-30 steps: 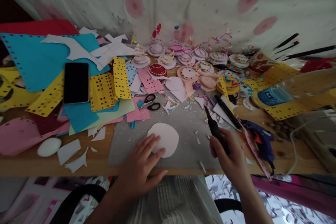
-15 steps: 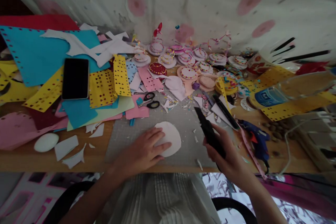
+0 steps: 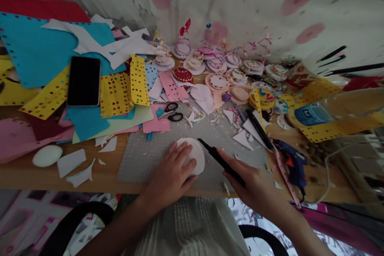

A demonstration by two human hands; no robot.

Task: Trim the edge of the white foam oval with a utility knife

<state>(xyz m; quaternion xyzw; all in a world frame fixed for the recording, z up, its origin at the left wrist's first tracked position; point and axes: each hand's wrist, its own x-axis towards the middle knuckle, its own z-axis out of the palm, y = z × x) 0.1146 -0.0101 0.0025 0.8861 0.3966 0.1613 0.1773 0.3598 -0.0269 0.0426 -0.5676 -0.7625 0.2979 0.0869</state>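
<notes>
My left hand (image 3: 177, 168) lies flat with fingers spread, pressing a round white paper disc (image 3: 198, 156) onto the grey cutting mat (image 3: 139, 156). Its palm and fingers cover the disc's left part. In my right hand (image 3: 246, 180) is a black utility knife (image 3: 223, 162), gripped by the handle. The knife's tip points up and left, close to the disc's upper right edge; whether they touch I cannot tell. Beyond the disc, black-handled scissors (image 3: 172, 112) rest on pink paper, and small paper scraps (image 3: 195, 118) litter the mat's far side.
A blue glue gun (image 3: 292, 164) and a lying plastic bottle (image 3: 330, 108) are on the right, with a black marker (image 3: 259, 130) nearer the middle. On the left, a phone (image 3: 84, 81) rests on coloured sheets. Several decorated paper hats (image 3: 219, 82) line the back.
My right hand has swung the knife left and lowered its angle, bringing the tip to the disc's edge. My left hand still holds the disc down. The camera view has shifted slightly.
</notes>
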